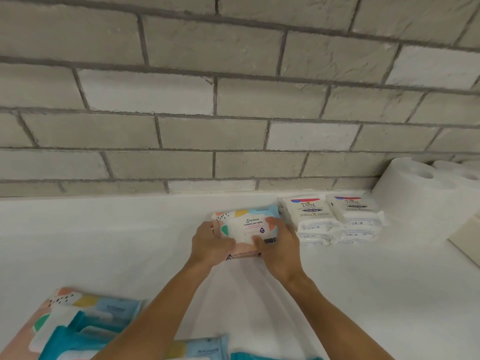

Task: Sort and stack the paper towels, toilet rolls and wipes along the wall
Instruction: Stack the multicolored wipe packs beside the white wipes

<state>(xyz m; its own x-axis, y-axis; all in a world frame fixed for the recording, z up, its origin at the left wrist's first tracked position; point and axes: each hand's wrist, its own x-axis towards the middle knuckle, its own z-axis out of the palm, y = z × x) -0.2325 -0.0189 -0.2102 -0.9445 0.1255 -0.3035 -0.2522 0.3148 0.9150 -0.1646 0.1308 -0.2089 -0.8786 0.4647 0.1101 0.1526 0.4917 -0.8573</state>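
A colourful pack of Stalove wet wipes (248, 222) lies on the white surface close to the brick wall. My left hand (210, 242) grips its left end and my right hand (279, 245) grips its right end, thumbs on top. Just right of it stand two stacks of white Dove wipe packs (307, 216) (354, 215). White paper rolls (415, 188) stand upright at the far right against the wall. More colourful and teal wipe packs (78, 326) lie in a loose heap at the bottom left.
The grey brick wall (233, 100) runs along the back of the white surface (104, 242). A beige box edge (467, 237) shows at the right border. Another blue wipe pack (197, 349) lies at the bottom edge between my arms.
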